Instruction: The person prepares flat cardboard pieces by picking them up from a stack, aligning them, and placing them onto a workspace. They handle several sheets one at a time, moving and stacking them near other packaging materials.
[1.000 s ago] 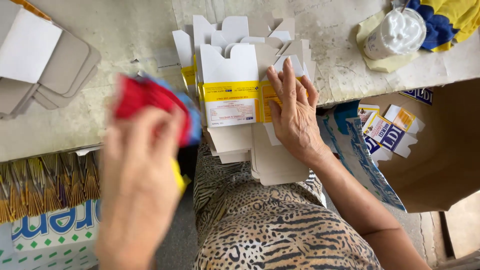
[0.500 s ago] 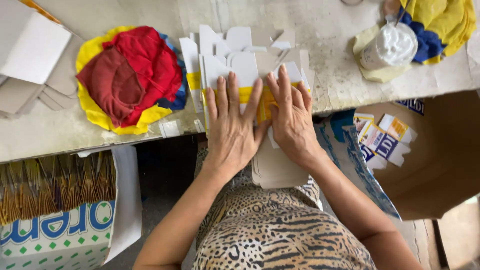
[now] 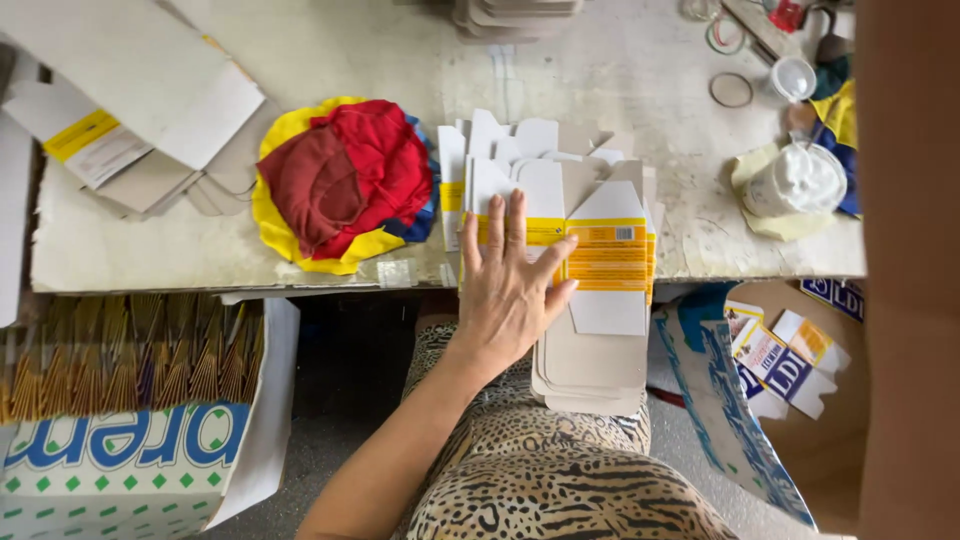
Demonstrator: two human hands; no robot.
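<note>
Gone from the stack is the right hand; only the left hand (image 3: 512,285) lies there, open and flat, pinning the flattened cartons (image 3: 590,260) against the bench (image 3: 330,50) edge so they stay squared.

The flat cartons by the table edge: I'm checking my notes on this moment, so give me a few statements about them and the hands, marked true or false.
1. The left hand lies flat on the stack of flat cartons. True.
2. The right hand presses the cartons too. False: only one hand shows in this view.
3. The cartons hang over the near edge of the table. True.
4. The red cloth lies on top of the cartons. False: it sits beside them, on a yellow cloth.
5. The top carton has a yellow band across it. True.
</note>
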